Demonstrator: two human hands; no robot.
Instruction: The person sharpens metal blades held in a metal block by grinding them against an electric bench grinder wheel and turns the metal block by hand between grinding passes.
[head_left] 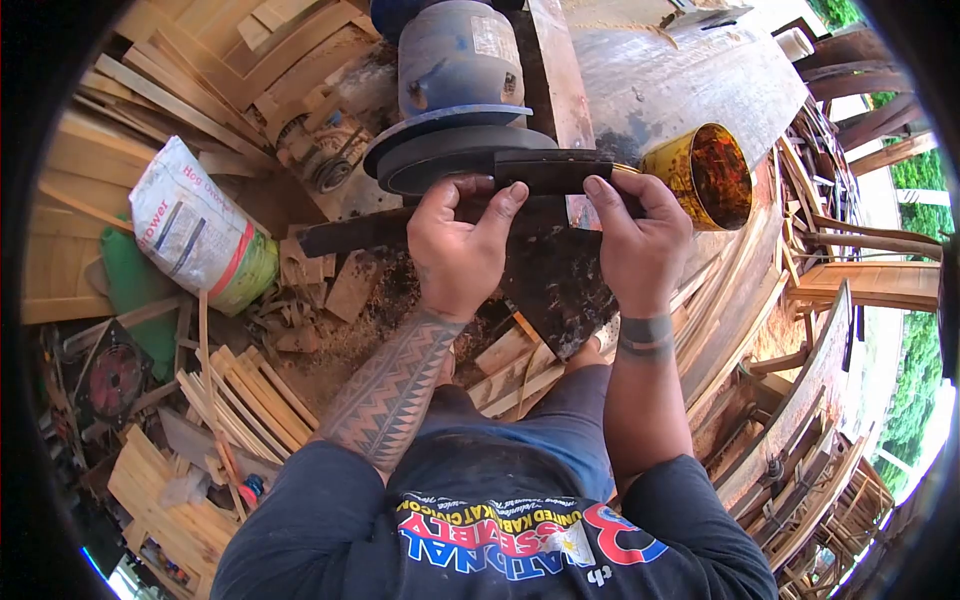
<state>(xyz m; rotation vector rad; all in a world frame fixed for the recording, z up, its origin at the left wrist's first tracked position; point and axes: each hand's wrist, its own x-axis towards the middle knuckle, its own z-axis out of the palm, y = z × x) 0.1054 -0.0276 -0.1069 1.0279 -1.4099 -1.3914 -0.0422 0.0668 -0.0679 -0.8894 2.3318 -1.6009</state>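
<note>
Between my two hands is a dark, flat rectangular piece (553,172), held roughly level; its material is hard to make out. My left hand (460,240) pinches its left end with thumb and fingers, while my right hand (642,232) grips the right end the same way. Right behind the piece stands the dark round disc (440,163) of a sander, its blue-grey motor (455,60) farther back. The piece overlaps the disc's right part in view; whether they touch, I cannot tell.
Just beyond my right hand is a stained yellow can (672,170) on the worktop (690,75). A printed sack (190,220) leans at left, near stacked wooden strips (250,395). Below the disc, a dark bar (350,233) juts left. Long boards (735,310) lie at right.
</note>
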